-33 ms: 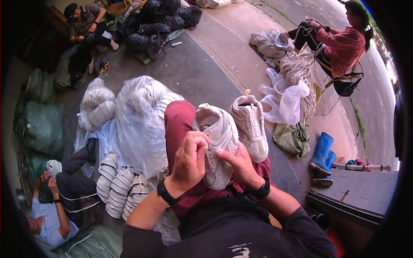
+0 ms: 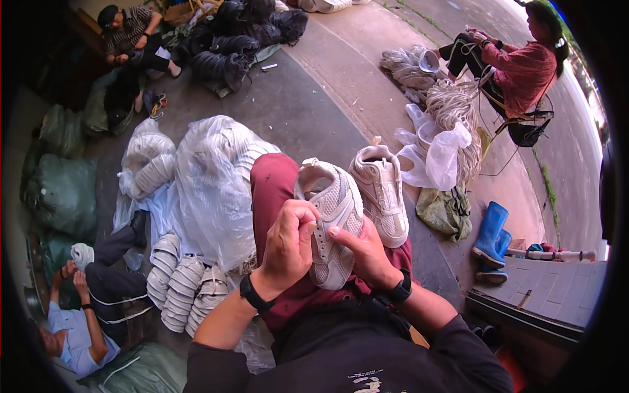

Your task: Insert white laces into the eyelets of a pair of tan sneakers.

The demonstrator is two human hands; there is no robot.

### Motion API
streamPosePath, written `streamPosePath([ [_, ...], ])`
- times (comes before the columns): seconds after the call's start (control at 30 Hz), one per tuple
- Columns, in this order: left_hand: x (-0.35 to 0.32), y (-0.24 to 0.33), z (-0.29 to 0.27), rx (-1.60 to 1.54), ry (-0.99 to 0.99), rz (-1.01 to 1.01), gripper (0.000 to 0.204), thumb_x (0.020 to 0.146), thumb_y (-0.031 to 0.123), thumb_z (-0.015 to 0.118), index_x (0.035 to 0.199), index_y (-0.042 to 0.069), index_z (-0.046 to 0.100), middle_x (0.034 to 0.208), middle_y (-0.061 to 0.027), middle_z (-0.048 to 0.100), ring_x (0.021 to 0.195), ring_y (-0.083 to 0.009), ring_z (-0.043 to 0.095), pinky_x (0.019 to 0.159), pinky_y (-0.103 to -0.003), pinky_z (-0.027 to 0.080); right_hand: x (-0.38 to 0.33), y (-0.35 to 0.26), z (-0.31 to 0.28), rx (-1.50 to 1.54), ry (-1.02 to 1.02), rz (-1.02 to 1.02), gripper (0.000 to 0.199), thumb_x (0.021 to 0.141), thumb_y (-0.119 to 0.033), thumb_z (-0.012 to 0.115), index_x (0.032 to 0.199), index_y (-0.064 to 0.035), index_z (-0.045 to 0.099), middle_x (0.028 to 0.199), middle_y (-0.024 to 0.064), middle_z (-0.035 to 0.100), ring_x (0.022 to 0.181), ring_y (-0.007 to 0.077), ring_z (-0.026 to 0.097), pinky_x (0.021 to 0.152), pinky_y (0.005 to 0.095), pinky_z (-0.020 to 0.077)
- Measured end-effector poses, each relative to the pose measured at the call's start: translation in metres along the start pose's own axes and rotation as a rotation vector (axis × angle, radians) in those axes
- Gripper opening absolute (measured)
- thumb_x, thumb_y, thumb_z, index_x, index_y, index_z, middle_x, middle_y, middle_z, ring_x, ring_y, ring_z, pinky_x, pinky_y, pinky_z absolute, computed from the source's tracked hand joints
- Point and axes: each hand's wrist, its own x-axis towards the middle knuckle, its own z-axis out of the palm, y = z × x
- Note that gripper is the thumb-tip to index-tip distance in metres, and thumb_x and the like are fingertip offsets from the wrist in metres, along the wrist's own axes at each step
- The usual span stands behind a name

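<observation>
Head view: hands (image 2: pixel 288 241) (image 2: pixel 372 254) at shoe (image 2: pixel 338 208), grey floor (image 2: pixel 291 108) beyond knee (image 2: pixel 274 178) edge

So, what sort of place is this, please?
Probably an informal shoe workshop, judging by the pale sneaker being handled, the stacked pale pieces, perhaps shoe parts, lying to its left, and the large green sacks at the far left.

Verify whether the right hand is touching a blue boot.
No, the right hand grips a pale shoe, while the blue boots are apart, farther right.
</observation>
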Motion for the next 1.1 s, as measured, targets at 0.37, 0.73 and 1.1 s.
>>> streamPosePath([
  [0.37,-0.003,0.002,-0.009,-0.385,-0.068,-0.441,0.006,0.096,0.007,0.048,0.095,0.002,0.046,0.081,-0.0075,0.054,0.069,-0.0160,0.053,0.065,-0.029,0.044,-0.001,-0.001,-0.002,-0.034,0.028,0.008,0.040,0.088,-0.011,0.063,0.123,0.0000,0.049,0.111,0.0063,0.061,0.098,0.0130,0.060,0.088,0.0302,0.0480],
  [0.73,0.056,-0.052,-0.015,-0.029,0.225,-0.165,0.045,0.085,-0.003,0.057,0.128,0.003,0.046,0.130,-0.0129,0.044,0.111,-0.0216,0.051,0.099,-0.033,0.040,-0.007,-0.005,-0.014,0.042,0.118,0.034,0.042,0.087,-0.013,0.063,0.125,0.0008,0.047,0.113,0.0076,0.060,0.100,0.0150,0.060,0.088,0.0317,0.0488],
  [1.1,0.039,-0.014,-0.007,0.001,-0.043,-0.063,0.011,0.076,0.002,0.071,0.086,0.004,0.066,0.083,-0.0067,0.055,0.073,-0.0187,0.056,0.063,-0.028,0.046,-0.001,-0.005,-0.020,0.072,0.120,0.019,0.041,0.088,-0.012,0.062,0.124,0.0008,0.048,0.113,0.0077,0.061,0.098,0.0145,0.061,0.087,0.0307,0.0491],
])
